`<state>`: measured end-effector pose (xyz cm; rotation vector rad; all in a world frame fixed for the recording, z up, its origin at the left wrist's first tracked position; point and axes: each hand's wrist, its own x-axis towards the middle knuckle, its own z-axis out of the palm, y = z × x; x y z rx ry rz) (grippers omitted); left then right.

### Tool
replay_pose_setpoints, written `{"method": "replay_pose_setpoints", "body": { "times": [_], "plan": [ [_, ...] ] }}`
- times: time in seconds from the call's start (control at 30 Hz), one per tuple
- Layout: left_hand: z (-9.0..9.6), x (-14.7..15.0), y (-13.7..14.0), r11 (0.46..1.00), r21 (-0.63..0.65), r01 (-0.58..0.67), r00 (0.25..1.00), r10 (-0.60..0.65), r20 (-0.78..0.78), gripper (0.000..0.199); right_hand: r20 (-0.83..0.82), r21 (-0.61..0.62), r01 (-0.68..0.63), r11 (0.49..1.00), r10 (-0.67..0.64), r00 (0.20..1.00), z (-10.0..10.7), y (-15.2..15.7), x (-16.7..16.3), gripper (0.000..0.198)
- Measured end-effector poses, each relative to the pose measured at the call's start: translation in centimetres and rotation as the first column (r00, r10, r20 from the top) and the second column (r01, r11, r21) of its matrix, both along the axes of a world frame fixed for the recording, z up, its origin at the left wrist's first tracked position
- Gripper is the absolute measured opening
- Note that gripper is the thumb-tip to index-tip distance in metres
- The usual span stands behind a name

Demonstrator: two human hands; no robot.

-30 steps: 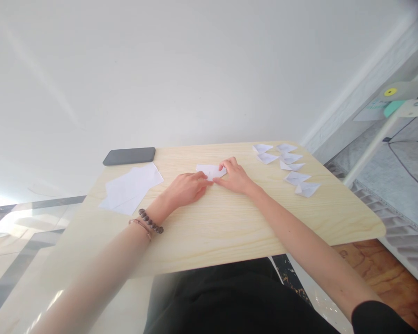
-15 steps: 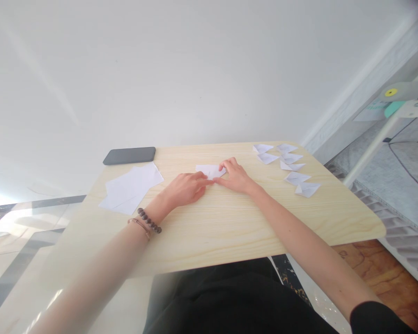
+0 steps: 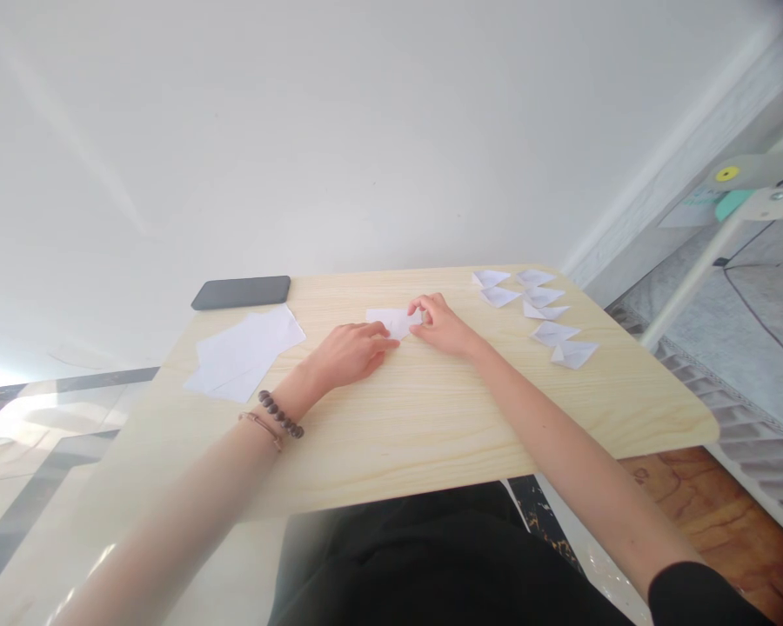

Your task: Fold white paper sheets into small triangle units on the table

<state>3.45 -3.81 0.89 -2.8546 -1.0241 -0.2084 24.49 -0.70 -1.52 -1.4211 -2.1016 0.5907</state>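
Note:
A small folded piece of white paper (image 3: 398, 322) lies on the wooden table, between my two hands. My left hand (image 3: 352, 352) rests at its left end, fingertips on the paper and thumb along the near edge, holding it down. My right hand (image 3: 445, 324) is at the right end, its index finger and thumb curved around the corner of the paper. Part of the paper is hidden under the fingers. A beaded bracelet (image 3: 280, 415) is on my left wrist.
Loose white paper sheets (image 3: 238, 355) overlap on the left of the table (image 3: 391, 426). Behind them lies a dark phone (image 3: 241, 292). Several folded paper pieces (image 3: 574, 353) stand in two rough rows at the right. A white wall (image 3: 365, 148) rises behind the table.
My right thumb has drawn back from the near edge by my left fingers to the paper's right end. My left hand stays in place.

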Motion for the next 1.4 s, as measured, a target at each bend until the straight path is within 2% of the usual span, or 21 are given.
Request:
{"method": "replay_pose_setpoints", "body": {
  "times": [0.1, 0.3, 0.57, 0.83, 0.93, 1.1, 1.23, 1.3, 1.4],
  "plan": [
    [0.0, 0.0, 0.0, 1.0, -0.004, 0.0, 1.0, 0.0, 0.002, 0.032, -0.053, -0.023, -0.009, 1.0, 0.008, 0.999, 0.0, 0.5, 0.4, 0.025],
    [-0.3, -0.1, 0.0, 1.0, 0.002, -0.004, 1.0, 0.004, 0.017, 0.032, -0.058, -0.02, 0.024, 1.0, -0.025, 0.998, -0.3, 0.8, 0.7, 0.027],
    [-0.5, -0.2, 0.0, 1.0, 0.006, 0.015, 0.998, -0.015, 0.058, 0.032, 0.095, 0.048, 0.068, 0.996, -0.073, 0.993, -0.6, -0.3, -0.6, 0.044],
    [-0.7, -0.2, 0.2, 1.0, 0.003, 0.021, 0.998, -0.021, 0.067, 0.031, -0.08, -0.097, 0.018, 0.995, -0.026, 0.996, 0.4, 0.5, 0.2, 0.038],
    [-0.7, -0.2, 0.2, 1.0, -0.012, 0.027, 0.996, -0.026, 0.084, 0.032, -0.097, -0.114, 0.012, 0.993, -0.023, 0.995, 0.5, 0.7, 0.5, 0.037],
    [-1.0, -0.2, 0.3, 0.997, -0.056, 0.046, 0.982, -0.035, 0.183, 0.033, -0.069, 0.005, 0.035, 0.999, -0.034, 0.997, -0.5, 0.5, 0.4, 0.033],
    [-1.7, -0.7, 1.1, 0.987, -0.151, 0.06, 0.945, -0.008, 0.327, 0.033, 0.136, 0.106, 0.024, 0.994, -0.039, 0.99, -1.1, 0.0, -0.5, 0.042],
    [-2.4, -1.0, 1.8, 0.988, -0.153, -0.027, 0.921, 0.084, 0.381, 0.032, 0.209, 0.137, 0.014, 0.99, -0.043, 0.977, -1.3, -0.1, -1.0, 0.047],
    [-3.2, -1.6, 2.6, 0.961, -0.135, -0.242, 0.884, 0.276, 0.378, 0.042, 0.245, 0.153, -0.009, 0.988, -0.029, 0.969, -1.3, -0.1, -1.3, 0.051]
  ]
}}
